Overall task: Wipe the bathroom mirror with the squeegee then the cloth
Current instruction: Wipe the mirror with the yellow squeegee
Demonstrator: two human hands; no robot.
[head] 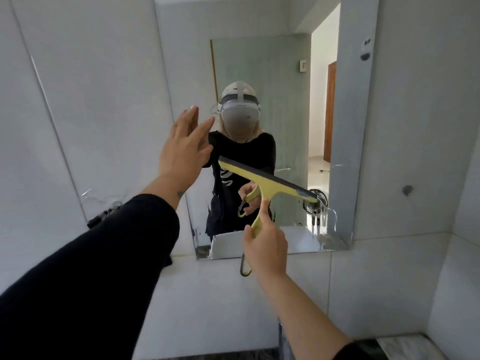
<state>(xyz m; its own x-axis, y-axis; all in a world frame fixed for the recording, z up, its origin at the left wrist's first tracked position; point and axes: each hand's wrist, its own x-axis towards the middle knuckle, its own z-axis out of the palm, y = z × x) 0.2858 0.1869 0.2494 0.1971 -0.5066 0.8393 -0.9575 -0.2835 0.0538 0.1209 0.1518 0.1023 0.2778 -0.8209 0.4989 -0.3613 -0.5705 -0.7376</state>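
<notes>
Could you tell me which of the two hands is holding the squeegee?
The right hand, gripping the yellow squeegee by its handle; the left hand is open and empty.

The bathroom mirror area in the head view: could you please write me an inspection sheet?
Surface: mirror on tiled wall, streaks and drips at its lower right corner.
Job's things: yellow squeegee held before the lower glass, blade tilted; cloth not seen.
Clutter: dark object at mirror's left edge.
Grips: right hand shut on squeegee handle; left hand open, empty.
Cables: nothing seen.
Surroundings: white tiled walls; doorway reflected.
</notes>
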